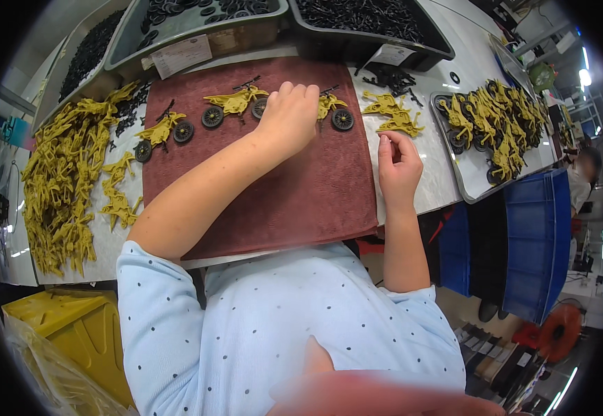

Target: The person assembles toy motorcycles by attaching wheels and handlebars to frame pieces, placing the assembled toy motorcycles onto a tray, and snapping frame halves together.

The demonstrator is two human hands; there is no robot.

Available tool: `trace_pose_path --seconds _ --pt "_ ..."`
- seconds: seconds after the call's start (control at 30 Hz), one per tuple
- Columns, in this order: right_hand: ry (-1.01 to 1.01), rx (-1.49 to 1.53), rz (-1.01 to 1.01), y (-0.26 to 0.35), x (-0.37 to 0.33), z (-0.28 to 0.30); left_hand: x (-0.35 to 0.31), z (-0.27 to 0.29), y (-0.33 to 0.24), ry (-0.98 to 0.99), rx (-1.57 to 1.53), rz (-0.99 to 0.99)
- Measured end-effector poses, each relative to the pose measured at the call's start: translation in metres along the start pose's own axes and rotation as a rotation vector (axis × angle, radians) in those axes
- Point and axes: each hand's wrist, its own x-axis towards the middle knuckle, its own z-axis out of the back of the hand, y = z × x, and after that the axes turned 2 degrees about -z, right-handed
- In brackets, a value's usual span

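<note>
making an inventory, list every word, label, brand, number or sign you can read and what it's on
No text is readable here.
White paper on the grey bin: too small and blurred.
White label on the black bin: too small.

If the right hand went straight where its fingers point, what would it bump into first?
Probably the nearer loose yellow bike frame, lying on the white table just beyond the right hand. I can't tell how high the hand is, so it might pass over instead.
</note>
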Motion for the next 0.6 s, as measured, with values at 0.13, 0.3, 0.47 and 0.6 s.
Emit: trace_pose_path --seconds 0.13,0.3,0.47,0.6 --pt "-0.024 0.151 -0.138 -0.015 0.003 0.004 0.005 -0.001 -0.006 -0.047 0.009 -0.019" --pt "-0.006 0.067 -0.128 -0.015 0.017 0.021 -0.01 0.02 -0.013 0.009 0.05 0.009" --pt "0.101 -0.458 0.332 -0.042 0.037 0.039 -0.05 0.049 -0.037 0.073 -0.002 0.014" --pt "0.358 -0.717 0.517 -0.031 0.053 0.035 -0.081 0.051 -0.044 0.168 -0.018 0.078"
